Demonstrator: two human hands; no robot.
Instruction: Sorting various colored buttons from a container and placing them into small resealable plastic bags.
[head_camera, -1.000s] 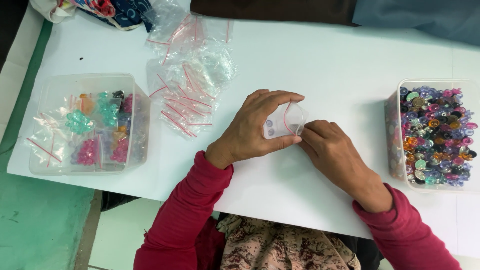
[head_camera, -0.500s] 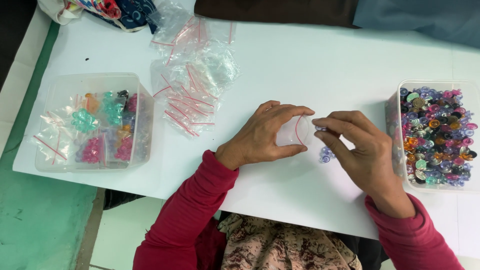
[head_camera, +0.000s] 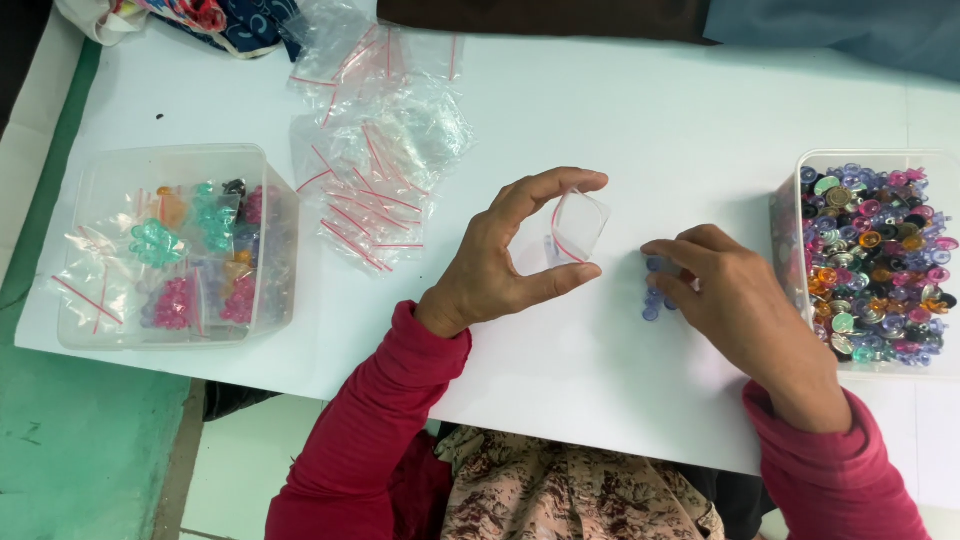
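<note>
Centre of frame: left hand (head_camera: 490, 265) pinches small clear zip bag (head_camera: 575, 227) between thumb and fingertips, above white surface (head_camera: 620, 110). Right hand (head_camera: 740, 305) curled on purple beads (head_camera: 655, 292). Bag likely flimsy, slippery; grip edges near mouth.

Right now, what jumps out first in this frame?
At centre, the left hand pinches a small clear zip bag open, while the right hand rests on a few bluish beads on the white table. At the right edge sits a tub of mixed coloured beads; at left, a tub of filled bags, with empty zip bags piled beside it.
</note>
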